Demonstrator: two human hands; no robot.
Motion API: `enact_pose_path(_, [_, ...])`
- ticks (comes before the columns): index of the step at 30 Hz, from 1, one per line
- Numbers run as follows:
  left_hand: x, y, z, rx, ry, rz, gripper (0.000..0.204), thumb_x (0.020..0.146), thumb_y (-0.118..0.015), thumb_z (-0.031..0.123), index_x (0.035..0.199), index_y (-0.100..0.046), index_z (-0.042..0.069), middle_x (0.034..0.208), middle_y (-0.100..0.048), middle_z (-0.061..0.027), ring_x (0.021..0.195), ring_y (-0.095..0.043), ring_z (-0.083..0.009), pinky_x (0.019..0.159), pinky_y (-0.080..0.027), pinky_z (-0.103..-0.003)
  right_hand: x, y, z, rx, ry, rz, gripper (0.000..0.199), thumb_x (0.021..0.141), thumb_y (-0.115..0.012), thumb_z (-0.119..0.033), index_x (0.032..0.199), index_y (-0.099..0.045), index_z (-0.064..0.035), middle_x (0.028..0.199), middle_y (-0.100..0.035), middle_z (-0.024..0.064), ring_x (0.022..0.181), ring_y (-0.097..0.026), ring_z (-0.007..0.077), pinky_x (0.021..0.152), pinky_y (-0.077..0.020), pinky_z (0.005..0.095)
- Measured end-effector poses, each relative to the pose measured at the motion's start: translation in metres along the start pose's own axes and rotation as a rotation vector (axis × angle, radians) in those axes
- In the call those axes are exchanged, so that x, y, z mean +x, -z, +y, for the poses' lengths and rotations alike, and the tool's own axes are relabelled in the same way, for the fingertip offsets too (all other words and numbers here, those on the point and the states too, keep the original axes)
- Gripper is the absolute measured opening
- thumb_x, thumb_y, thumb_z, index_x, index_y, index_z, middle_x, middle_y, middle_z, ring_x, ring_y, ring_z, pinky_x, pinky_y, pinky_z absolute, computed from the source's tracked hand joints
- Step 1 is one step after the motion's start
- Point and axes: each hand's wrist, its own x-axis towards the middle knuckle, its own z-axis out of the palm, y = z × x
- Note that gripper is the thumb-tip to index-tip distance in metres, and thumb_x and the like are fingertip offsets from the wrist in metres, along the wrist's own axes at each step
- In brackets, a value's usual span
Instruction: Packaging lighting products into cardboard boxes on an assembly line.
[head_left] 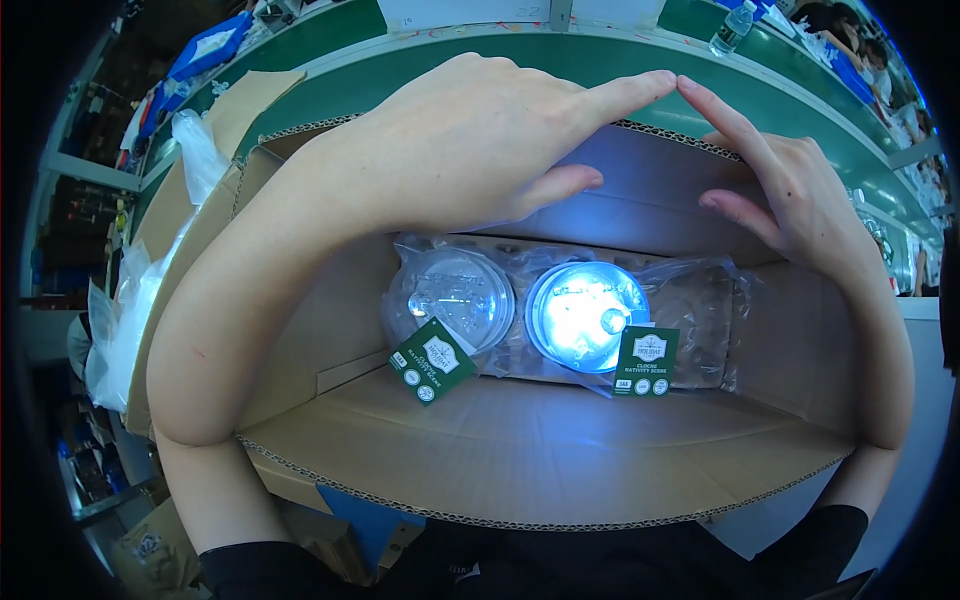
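An open cardboard box [590, 440] stands before me, and both my arms reach around it to its far side. Inside, two clear domed cloches [450, 300] sit side by side in plastic film on a moulded brown tray [695, 325]. The right-hand cloche [588, 315] glows bright white-blue. Each carries a green hang tag [432, 362]. My left hand [490, 140] is over the far rim, index finger and thumb stretched out, holding nothing visible. My right hand [790, 195] is at the far right rim, index finger and thumb apart. The index fingertips meet or nearly meet; the other fingers are partly hidden.
A green work surface [560, 85] runs beyond the box, with a plastic water bottle [733, 28] at its far right. White plastic bags [130, 320] lie by the box's left side, near a raised cardboard flap [255, 105]. Other people are at work at the far right.
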Motion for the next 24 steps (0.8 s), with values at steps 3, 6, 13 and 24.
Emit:
enact_pose_path(3, [-0.001, 0.002, -0.001, -0.023, -0.008, -0.009, 0.072, 0.095, -0.07, 0.023, 0.158, -0.037, 0.014, 0.085, -0.072, -0.0162, 0.08, -0.071, -0.0359, 0.069, -0.057, -0.046, 0.0, -0.002, -0.002, 0.003, 0.003, 0.01, 0.093, 0.084, -0.078, -0.021, 0.163, -0.029, -0.0116, 0.107, -0.074, 0.0243, 0.096, -0.07, 0.0452, 0.083, -0.0555, 0.0479])
enact_pose_path(6, [-0.003, 0.003, 0.0, -0.005, 0.006, -0.012, 0.073, 0.094, -0.07, 0.022, 0.158, -0.036, 0.014, 0.085, -0.072, -0.0168, 0.08, -0.071, -0.0364, 0.068, -0.056, -0.046, 0.002, -0.002, -0.004, -0.005, -0.007, 0.0, 0.094, 0.084, -0.078, -0.021, 0.163, -0.029, -0.0117, 0.108, -0.074, 0.0233, 0.096, -0.07, 0.0445, 0.083, -0.0555, 0.0479])
enact_pose_path(13, [0.008, 0.012, 0.008, -0.078, 0.071, -0.106, 0.085, 0.091, -0.07, 0.016, 0.164, -0.027, 0.02, 0.113, -0.072, -0.0224, 0.09, -0.07, -0.0407, 0.082, -0.055, -0.047, -0.003, 0.004, 0.0, -0.043, -0.006, 0.023, 0.093, 0.085, -0.078, -0.022, 0.163, -0.029, -0.0139, 0.105, -0.075, 0.0207, 0.093, -0.072, 0.0416, 0.081, -0.0568, 0.0468])
enact_pose_path(24, [0.011, 0.017, 0.016, -0.116, 0.124, -0.101, 0.094, 0.081, -0.076, 0.01, 0.163, -0.03, 0.009, 0.1, -0.07, -0.0236, 0.092, -0.067, -0.0442, 0.082, -0.052, -0.046, -0.004, 0.003, 0.004, -0.086, 0.008, -0.058, 0.089, 0.095, -0.07, -0.037, 0.166, -0.018, -0.0202, 0.09, -0.074, 0.0127, 0.076, -0.073, 0.0324, 0.06, -0.0573, 0.0418])
